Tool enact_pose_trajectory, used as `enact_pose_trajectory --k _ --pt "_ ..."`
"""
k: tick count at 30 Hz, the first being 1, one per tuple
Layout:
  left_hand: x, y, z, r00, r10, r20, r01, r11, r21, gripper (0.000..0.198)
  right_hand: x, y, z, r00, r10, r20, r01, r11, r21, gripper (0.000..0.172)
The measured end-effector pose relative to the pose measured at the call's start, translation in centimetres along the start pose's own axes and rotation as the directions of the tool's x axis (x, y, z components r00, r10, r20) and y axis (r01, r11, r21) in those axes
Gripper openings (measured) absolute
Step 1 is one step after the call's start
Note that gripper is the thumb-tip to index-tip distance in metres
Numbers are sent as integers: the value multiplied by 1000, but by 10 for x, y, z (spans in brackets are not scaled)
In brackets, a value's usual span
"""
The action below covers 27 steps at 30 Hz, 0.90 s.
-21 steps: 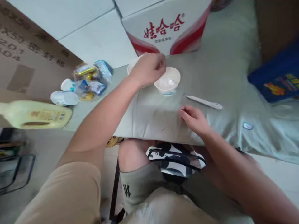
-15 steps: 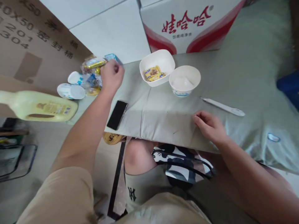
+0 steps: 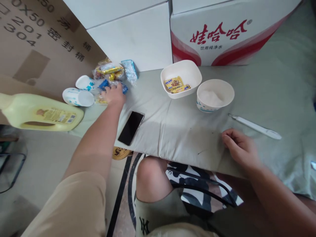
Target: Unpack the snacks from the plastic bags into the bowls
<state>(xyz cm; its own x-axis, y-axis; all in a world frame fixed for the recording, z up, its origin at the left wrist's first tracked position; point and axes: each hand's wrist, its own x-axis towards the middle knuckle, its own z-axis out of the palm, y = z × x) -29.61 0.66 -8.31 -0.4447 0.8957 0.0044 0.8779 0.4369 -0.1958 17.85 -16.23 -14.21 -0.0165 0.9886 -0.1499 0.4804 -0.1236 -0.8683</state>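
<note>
My left hand (image 3: 114, 94) reaches into a pile of wrapped snacks (image 3: 110, 69) on the left, fingers spread over blue and yellow wrappers; its fingertips are partly hidden, and no snack shows lifted. A blue packet (image 3: 130, 69) lies just behind it. My right hand (image 3: 239, 144) rests on the cloth with its fingers curled and nothing visible in them. Beyond it lies a slim white tool (image 3: 256, 126) with a narrow dark tip. A white plastic bowl (image 3: 194, 74) holds yellow snack packets (image 3: 175, 85). Beside it, a paper bowl (image 3: 225, 90) contains something white.
A phone (image 3: 130, 128) lies near the table's front edge. Two paper cups (image 3: 78, 97) lie on their sides at the left, next to a pale yellow jug (image 3: 46, 112). A brown carton (image 3: 29, 65) and white boxes (image 3: 133, 39) stand behind. The greenish cloth (image 3: 182, 128) is creased.
My left hand has come down from above the pile onto the wrappers, and its fingers have spread. My right hand stays curled on the cloth. The view has shifted left.
</note>
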Motion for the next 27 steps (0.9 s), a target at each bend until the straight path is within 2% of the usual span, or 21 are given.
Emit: enact_pose_trajectory --k 2,5,9,11,13,14,16,17,19,20,21,22,24,25,26,27 --pt "-5 2 -1 999 17 -42 -16 999 33 49 1 0 0 1000 12 1 -12 1000 1 32" --pt "-28 8 -4 993 71 -99 -68 997 33 44 1 0 -1 1000 12 29 -12 1000 22 33" --pt "-71 20 -7 960 239 -143 -242 970 -2 40 0 -4 -3 998 -5 66 3 1000 28 35" --pt "-88 26 -10 934 325 -147 -339 937 -88 39 -1 -6 -4 996 -5 84 3 1000 22 36" --pt "-99 33 -15 922 343 -180 -385 862 -331 34 -2 -7 -5 994 -7 105 5 1000 23 37" --pt "-104 37 -19 931 308 -198 -366 775 -515 31 -3 -7 -5 994 -12 112 8 1000 30 36" --pt "-113 50 -28 959 209 -193 -276 523 -806 21 -3 -6 -5 993 -29 118 22 998 59 35" --pt "-121 59 -31 973 167 -160 -214 384 -898 18 -3 -5 -5 992 -39 119 30 997 76 35" --pt "-143 87 -33 980 177 -91 -130 224 -966 24 -2 -3 -3 991 -57 118 44 993 110 37" --pt "-158 104 -31 974 223 28 36 -30 -999 25 -2 -2 -3 992 -66 111 50 989 139 40" --pt "-175 124 -28 937 322 133 210 -218 -953 22 -1 -1 -1 992 -79 101 60 982 181 44" --pt "-193 144 -23 878 430 208 360 -310 -880 19 -1 1 -1 991 -103 87 80 969 234 50" --pt "-226 183 -13 739 625 253 547 -335 -767 17 -2 3 0 983 -181 33 159 926 342 67" --pt "-239 199 -7 684 689 239 578 -313 -754 19 -2 5 0 977 -215 -1 200 906 374 74" --pt "-249 212 -3 648 727 226 585 -286 -759 24 -2 5 -1 972 -233 -29 227 896 382 78" --pt "-255 221 2 633 744 215 569 -259 -780 28 -3 6 -2 971 -231 -55 235 899 369 77"
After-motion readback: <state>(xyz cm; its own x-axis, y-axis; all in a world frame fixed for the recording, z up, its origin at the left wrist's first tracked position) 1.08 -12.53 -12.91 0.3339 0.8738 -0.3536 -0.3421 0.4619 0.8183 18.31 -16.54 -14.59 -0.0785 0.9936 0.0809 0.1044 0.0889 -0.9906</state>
